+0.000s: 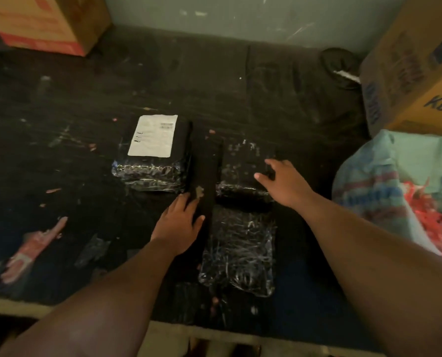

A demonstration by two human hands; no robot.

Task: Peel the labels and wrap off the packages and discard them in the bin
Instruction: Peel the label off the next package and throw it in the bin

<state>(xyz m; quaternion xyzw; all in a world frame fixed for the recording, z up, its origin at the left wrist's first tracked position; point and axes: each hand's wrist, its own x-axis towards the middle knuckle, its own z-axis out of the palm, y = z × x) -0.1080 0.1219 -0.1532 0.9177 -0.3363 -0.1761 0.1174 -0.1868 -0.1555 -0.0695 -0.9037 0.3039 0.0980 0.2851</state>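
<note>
Packages on dark worktop: 1 labelled, 2 wrapped. Left hand flat, fingers spread, between them. Right hand spread, resting on far wrapped one.

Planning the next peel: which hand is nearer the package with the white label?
Left. The left hand lies just below the labelled package's near right corner; the right hand rests farther right, on another package.

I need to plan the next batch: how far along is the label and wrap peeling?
Done: none visibly; the sack on the right shows no discards. In hand: the left hand and right hand rest on black plastic-wrapped packages. Left: the package with the white label looks untouched.
</note>
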